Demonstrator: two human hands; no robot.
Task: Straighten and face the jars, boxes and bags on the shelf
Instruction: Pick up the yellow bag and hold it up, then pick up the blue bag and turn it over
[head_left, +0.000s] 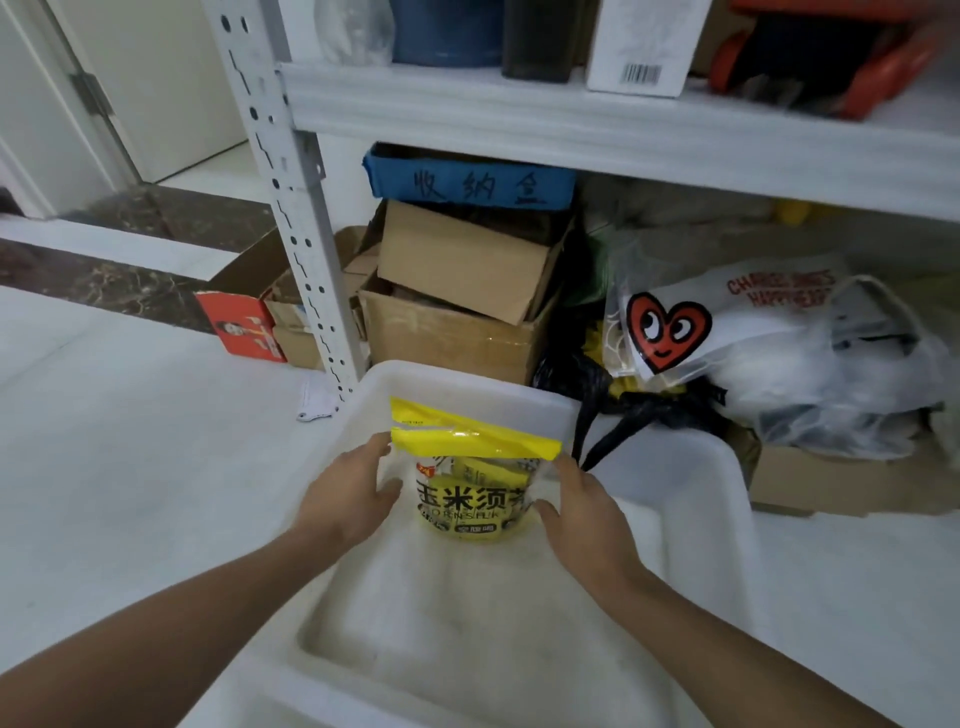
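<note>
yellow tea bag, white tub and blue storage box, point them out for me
yellow tea bag (470, 499), head view, printed front
white tub (727, 499), head view, right rim
blue storage box (472, 184), head view, handwritten front

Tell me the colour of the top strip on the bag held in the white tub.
Yellow. The bag's top strip shows best in the head view, the only view.

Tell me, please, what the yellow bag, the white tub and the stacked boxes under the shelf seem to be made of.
Yellow bag: looks like glossy plastic film, since it shines, is partly see-through and has a torn top strip.
White tub: probably moulded plastic, smooth, slightly translucent, with rounded rims.
Stacked boxes: brown cardboard, matte, with folded flaps and a tape seam.
</note>
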